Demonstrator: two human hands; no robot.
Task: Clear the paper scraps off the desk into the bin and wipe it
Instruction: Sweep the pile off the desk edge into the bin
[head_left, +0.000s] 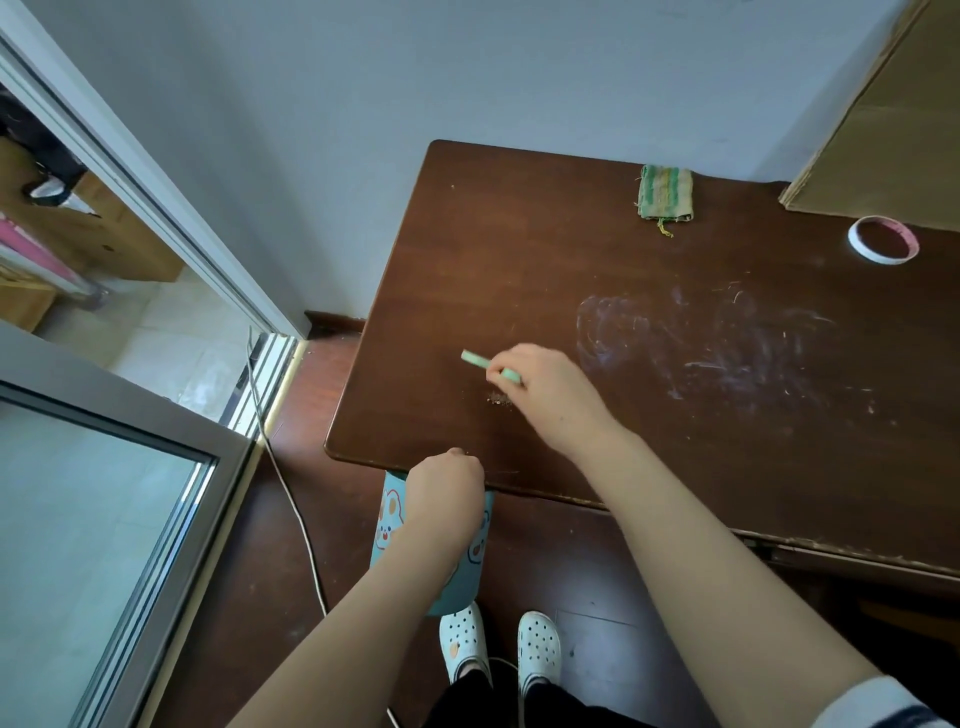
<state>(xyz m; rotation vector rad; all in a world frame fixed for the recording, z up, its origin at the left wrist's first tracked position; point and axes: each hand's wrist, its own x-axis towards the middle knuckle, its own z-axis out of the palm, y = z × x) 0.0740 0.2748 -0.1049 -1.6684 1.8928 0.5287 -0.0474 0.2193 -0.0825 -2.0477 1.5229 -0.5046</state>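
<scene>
Partly, the blue bin (388, 525) hides under the counter's (519, 260) near edge. Its mouth is covered by the left hand (444, 486), whose fingers are out of sight, so I cannot tell their grip. The right hand's (550, 395) fingers clamp a green stick (475, 358) lying left-right, free end pointing left. A small scrap pile (498, 399) sits just beside it.

Left hand (444, 486) hides bin (387, 525) mouth at tabletop (519, 260) near edge; debris pile (498, 399) too small to identify.
</scene>
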